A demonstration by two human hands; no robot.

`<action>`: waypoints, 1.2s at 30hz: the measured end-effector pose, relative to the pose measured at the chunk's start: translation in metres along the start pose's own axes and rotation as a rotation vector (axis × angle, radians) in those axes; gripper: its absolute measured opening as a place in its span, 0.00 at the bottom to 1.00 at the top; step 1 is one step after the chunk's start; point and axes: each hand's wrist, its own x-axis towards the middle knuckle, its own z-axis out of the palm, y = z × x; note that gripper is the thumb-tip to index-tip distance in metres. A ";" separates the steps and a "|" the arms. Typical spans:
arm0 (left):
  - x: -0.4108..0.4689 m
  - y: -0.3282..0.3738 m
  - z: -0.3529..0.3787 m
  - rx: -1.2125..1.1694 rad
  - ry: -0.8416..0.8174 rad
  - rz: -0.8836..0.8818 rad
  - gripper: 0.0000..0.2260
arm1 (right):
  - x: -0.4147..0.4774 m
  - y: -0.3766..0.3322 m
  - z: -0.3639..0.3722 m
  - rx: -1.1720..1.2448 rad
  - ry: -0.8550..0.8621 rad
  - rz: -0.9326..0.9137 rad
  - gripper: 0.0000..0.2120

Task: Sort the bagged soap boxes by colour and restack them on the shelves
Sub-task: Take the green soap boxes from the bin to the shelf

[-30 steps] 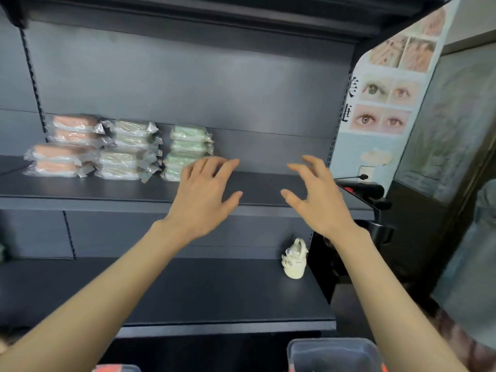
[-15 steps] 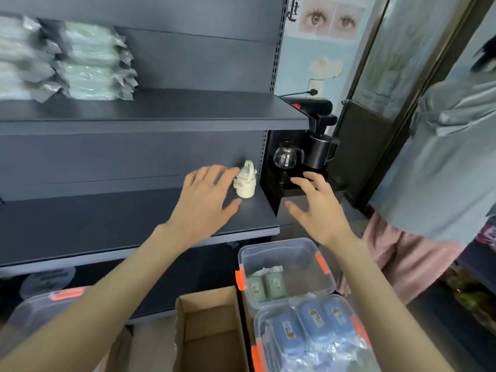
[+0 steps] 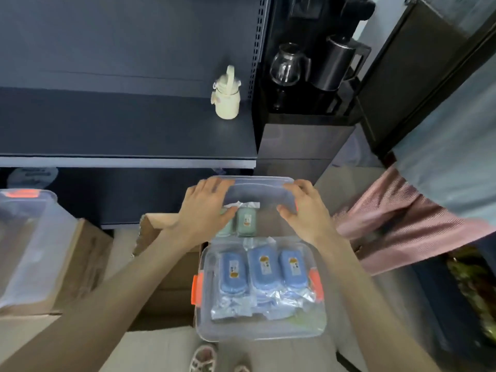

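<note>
I curl the fingers of my left hand and right hand over the far bin holding green soap boxes — blue soap boxes fill the near bin, none on this shelf yet — lots left, I think.

This looks like a small shop. There are dark metal shelves, clear plastic bins full of bagged blue soap boxes, and cardboard boxes on the floor. A coffee maker stands beside.
</note>
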 end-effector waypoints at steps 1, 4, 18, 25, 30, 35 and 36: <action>0.007 -0.001 0.015 -0.010 -0.029 -0.031 0.24 | 0.008 0.010 0.010 0.008 -0.027 0.003 0.24; 0.032 -0.012 0.066 -0.073 -0.112 -0.135 0.23 | 0.038 0.040 0.045 0.019 -0.118 0.031 0.23; 0.125 -0.108 0.302 -0.438 -0.361 -0.681 0.25 | 0.164 0.151 0.263 0.168 -0.474 0.226 0.24; 0.155 -0.147 0.382 -0.522 -0.386 -0.930 0.35 | 0.204 0.186 0.349 0.313 -0.539 0.411 0.31; 0.167 -0.162 0.417 -0.537 -0.408 -1.012 0.39 | 0.221 0.201 0.393 0.388 -0.554 0.557 0.31; 0.164 -0.173 0.443 -0.498 -0.476 -1.050 0.41 | 0.226 0.216 0.413 0.364 -0.457 0.611 0.31; 0.163 -0.174 0.448 -0.478 -0.495 -1.050 0.41 | 0.227 0.220 0.415 0.347 -0.443 0.620 0.28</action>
